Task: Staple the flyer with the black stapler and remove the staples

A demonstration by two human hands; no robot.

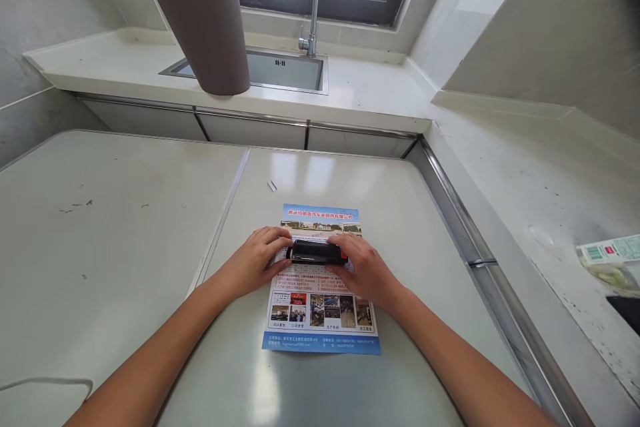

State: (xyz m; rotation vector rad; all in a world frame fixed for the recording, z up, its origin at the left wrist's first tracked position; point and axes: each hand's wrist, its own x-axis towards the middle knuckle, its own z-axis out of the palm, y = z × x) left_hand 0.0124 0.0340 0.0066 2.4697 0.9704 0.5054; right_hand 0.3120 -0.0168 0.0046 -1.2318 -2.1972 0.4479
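A printed flyer (320,320) with a blue header and footer lies flat on the white table (125,233). Across its middle rests a small black stapler (316,252). My left hand (257,260) grips the stapler's left end, thumb and fingers curled around it. At the right end, my right hand (363,267) holds the stapler the same way, its palm resting on the flyer. Both forearms reach in from the bottom edge.
A small loose strip of staples (272,185) lies on the table beyond the flyer. Farther back are a counter with a steel sink (287,71), a faucet (311,0) and a brown bin (205,20). A packet (610,260) lies on the right counter.
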